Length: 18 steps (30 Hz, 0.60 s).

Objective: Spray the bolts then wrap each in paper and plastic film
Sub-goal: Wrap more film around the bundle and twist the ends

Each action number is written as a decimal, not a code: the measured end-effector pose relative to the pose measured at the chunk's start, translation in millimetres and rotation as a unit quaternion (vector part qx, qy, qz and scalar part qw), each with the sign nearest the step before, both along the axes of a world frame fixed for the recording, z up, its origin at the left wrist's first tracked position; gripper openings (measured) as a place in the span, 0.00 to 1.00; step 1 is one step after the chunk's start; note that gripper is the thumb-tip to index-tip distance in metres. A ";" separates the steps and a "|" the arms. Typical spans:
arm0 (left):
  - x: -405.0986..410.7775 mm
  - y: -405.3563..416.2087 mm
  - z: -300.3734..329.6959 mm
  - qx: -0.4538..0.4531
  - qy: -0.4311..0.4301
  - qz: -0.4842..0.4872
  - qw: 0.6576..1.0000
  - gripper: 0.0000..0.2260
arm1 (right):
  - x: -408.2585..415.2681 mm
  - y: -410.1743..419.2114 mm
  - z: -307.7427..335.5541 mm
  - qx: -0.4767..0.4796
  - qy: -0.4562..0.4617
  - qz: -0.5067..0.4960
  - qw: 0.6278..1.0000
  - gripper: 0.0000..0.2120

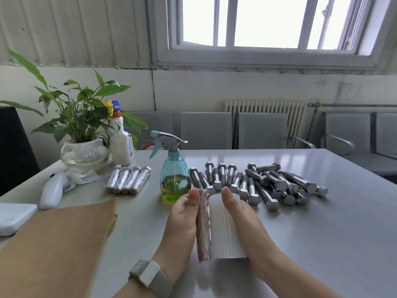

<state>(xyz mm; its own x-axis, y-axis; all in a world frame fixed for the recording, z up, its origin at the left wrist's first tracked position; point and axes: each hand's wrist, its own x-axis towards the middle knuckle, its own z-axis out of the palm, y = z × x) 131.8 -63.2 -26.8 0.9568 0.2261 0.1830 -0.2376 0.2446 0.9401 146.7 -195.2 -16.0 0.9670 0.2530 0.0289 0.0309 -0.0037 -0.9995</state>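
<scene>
Paper-wrapped bolt (203, 226) pinched in left hand (182, 224), long axis pointing away toward table's far edge. Film roll (225, 226) gripped by right hand (242, 222), touching bolt's right side, parallel. Guess film goes on next.

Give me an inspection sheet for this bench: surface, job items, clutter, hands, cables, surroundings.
Surface: grey table, glossy.
Job's things: bare bolts piled behind the hands; four wrapped bolts side by side at left; teal spray bottle upright, partly filled with yellow-green liquid; brown paper sheets at near left; paper-wrapped bolt lying against the plastic film roll.
Clutter: potted plant, white spray bottle, white handheld device, crumpled tissue, white pad.
Hands: left hand has its grip on the paper-wrapped bolt; right hand on the film roll.
Cables: nothing seen.
Surroundings: window, radiator, metal chairs.
</scene>
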 end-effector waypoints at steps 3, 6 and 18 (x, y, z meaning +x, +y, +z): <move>-1.7 -3.1 1.3 -0.012 -0.009 0.026 1.000 0.29 | -3.6 3.5 0.4 0.008 -0.013 -0.009 1.000 0.38; -2.7 -7.1 2.2 -0.038 -0.011 0.047 0.998 0.27 | -9.9 9.5 -0.3 0.030 -0.003 -0.049 0.998 0.34; -6.7 -11.4 -0.5 -0.122 0.032 -0.034 0.991 0.18 | -4.4 6.8 -6.0 0.042 0.007 -0.015 0.999 0.33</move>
